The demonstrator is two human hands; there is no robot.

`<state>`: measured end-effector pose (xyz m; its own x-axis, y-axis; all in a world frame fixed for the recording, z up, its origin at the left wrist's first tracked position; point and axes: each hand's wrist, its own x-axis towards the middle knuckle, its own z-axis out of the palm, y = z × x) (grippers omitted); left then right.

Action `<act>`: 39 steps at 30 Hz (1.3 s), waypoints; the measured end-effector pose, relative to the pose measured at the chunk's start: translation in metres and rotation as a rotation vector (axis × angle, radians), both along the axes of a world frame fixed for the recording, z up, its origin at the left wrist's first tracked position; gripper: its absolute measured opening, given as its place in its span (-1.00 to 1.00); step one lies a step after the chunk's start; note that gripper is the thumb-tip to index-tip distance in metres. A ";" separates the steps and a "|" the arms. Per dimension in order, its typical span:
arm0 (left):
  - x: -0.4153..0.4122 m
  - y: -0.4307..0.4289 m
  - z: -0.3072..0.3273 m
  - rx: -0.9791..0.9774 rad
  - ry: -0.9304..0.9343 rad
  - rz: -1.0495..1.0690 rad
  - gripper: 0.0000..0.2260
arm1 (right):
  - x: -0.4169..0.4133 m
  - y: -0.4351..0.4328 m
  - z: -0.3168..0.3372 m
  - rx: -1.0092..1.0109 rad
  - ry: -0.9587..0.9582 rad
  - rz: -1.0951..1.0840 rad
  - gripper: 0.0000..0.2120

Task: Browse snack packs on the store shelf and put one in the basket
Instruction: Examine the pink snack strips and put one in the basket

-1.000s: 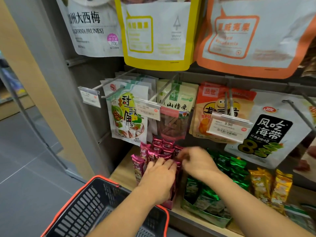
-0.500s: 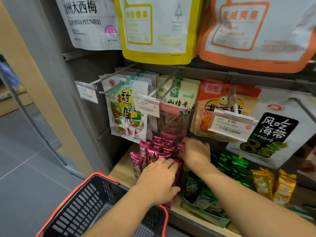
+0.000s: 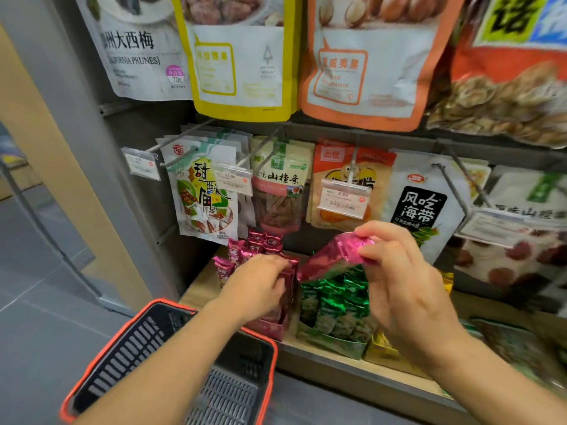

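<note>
**Right hand has one magenta pack, held clear of the shelf**

Right hand (image 3: 399, 280): thumb and fingers pinch one end of a crinkled magenta foil snack pack (image 3: 333, 256). The pack is in the air, slanting down toward the left hand.

Left hand (image 3: 260, 283): fingers bent over the upright magenta foil packs (image 3: 245, 253) in a dark red cardboard display box (image 3: 270, 328), touching them. Can't tell if it grips any.

- Directly under the held pack: green foil packs (image 3: 334, 305) in a green tray.
- Below the right wrist: yellow packs (image 3: 380, 348).
- All of these sit on a light wooden shelf (image 3: 196, 289).
- Under the left forearm: black plastic basket with red rim (image 3: 171, 305), just in front of the shelf edge.
- Beyond both hands: printed snack bags (image 3: 208, 194) hang on metal pegs, with clear price tags (image 3: 342, 197) in front.
</note>
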<state>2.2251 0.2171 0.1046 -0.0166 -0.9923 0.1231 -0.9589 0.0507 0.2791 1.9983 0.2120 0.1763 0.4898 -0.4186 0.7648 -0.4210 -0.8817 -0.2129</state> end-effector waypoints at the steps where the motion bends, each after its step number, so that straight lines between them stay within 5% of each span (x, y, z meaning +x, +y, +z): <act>1: -0.002 0.006 0.011 -0.005 0.099 0.046 -0.67 | -0.006 0.006 0.005 0.047 -0.056 0.014 -0.86; 5: -0.018 0.039 0.060 0.232 0.812 0.015 -0.82 | -0.013 0.018 0.012 0.504 -0.242 0.098 -0.73; 7: -0.031 0.057 0.079 0.319 1.018 -0.112 -0.76 | -0.011 0.021 0.013 0.741 -0.351 0.193 -0.73; 12: -0.062 0.084 0.086 0.242 1.149 -0.176 -0.59 | 0.003 0.037 0.010 1.072 -0.562 0.255 -0.77; 17: -0.055 0.100 0.074 0.013 1.124 -0.018 -0.36 | 0.017 0.050 0.000 1.287 -0.263 0.219 -0.33; 21: -0.038 0.098 0.076 -0.135 1.227 0.087 -0.53 | 0.035 0.059 -0.010 1.114 0.104 0.274 -0.36; 25: -0.021 0.094 0.077 -0.225 1.283 0.178 -0.70 | 0.051 0.063 -0.019 1.054 0.023 0.282 -0.70; 32: -0.005 0.093 0.076 -0.301 1.195 0.269 -0.77 | 0.070 0.060 -0.026 0.986 0.026 0.279 -0.70; 39: 0.000 0.093 0.086 -0.366 1.310 0.374 -0.77 | 0.082 0.059 -0.021 1.011 0.034 0.306 -0.70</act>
